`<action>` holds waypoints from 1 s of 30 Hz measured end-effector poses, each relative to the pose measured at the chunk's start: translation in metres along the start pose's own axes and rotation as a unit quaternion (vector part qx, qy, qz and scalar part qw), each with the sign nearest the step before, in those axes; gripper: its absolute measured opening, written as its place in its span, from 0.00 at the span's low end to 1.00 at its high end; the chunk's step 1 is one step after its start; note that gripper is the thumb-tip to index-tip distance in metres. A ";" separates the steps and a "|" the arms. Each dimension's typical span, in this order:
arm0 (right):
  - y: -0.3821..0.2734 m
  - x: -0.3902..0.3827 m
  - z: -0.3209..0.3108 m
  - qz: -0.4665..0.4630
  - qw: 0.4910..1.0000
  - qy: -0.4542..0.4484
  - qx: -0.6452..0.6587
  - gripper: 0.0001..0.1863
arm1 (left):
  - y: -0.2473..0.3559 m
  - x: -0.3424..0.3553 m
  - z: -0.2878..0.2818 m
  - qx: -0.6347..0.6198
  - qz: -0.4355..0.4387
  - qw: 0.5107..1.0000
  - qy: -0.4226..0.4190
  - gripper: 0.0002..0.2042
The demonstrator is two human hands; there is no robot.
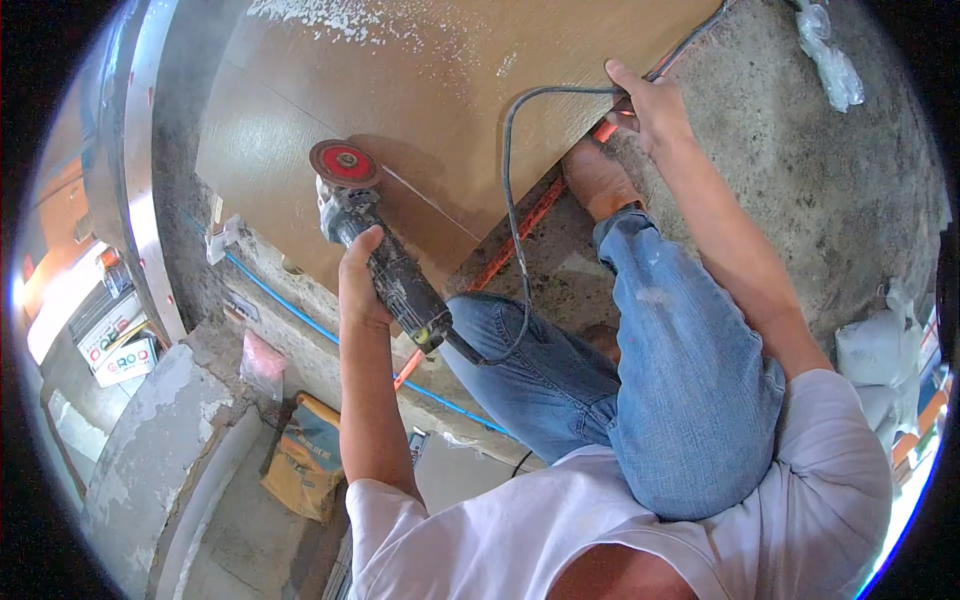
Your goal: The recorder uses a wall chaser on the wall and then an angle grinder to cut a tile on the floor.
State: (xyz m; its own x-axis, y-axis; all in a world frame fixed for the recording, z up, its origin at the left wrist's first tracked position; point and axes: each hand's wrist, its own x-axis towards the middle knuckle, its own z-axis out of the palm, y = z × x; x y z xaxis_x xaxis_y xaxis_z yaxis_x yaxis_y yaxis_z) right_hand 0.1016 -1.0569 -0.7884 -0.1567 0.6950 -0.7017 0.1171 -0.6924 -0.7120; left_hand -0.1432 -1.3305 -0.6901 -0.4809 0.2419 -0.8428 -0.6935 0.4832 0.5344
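My left hand [362, 285] is wrapped round the dark, worn body of an angle grinder [395, 275]. Its red disc [345, 163] sits over a large, glossy brown tile [450, 120], but I cannot tell whether the two touch. From near the disc a pale straight line [430, 200] runs across the tile to its near edge. The grinder's black power cord [512, 190] loops from its rear end up to my right hand [650, 108], which is closed round it beside the tile's right edge. White dust or flecks [340, 18] cover the tile's far part.
An orange-red bar [535, 215] lies under the tile's near edge, by my bare foot [600, 180]. A blue hose [280, 303] runs along the left. Around stand a yellow bag [305, 460], a pink plastic bag [262, 365], a curved concrete edge [165, 430] and clear plastic [830, 60].
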 end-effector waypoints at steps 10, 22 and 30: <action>0.000 0.001 0.002 0.003 1.000 0.012 -0.002 0.20 | -0.004 -0.008 0.006 -0.010 -0.001 1.000 0.004 0.14; 0.002 0.002 0.000 -0.002 1.000 0.002 -0.009 0.22 | -0.017 -0.023 0.007 -0.019 -0.019 1.000 -0.011 0.13; 0.006 0.006 0.000 -0.005 1.000 0.008 0.003 0.23 | -0.025 -0.021 0.001 -0.017 -0.013 1.000 0.001 0.14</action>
State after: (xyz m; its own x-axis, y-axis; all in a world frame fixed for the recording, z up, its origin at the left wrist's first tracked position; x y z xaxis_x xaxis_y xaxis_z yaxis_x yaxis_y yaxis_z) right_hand 0.1012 -1.0563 -0.7968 -0.1428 0.7047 -0.6950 0.1090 -0.6867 -0.7187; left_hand -0.1153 -1.3471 -0.6857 -0.4635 0.2272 -0.8565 -0.7239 0.4603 0.5139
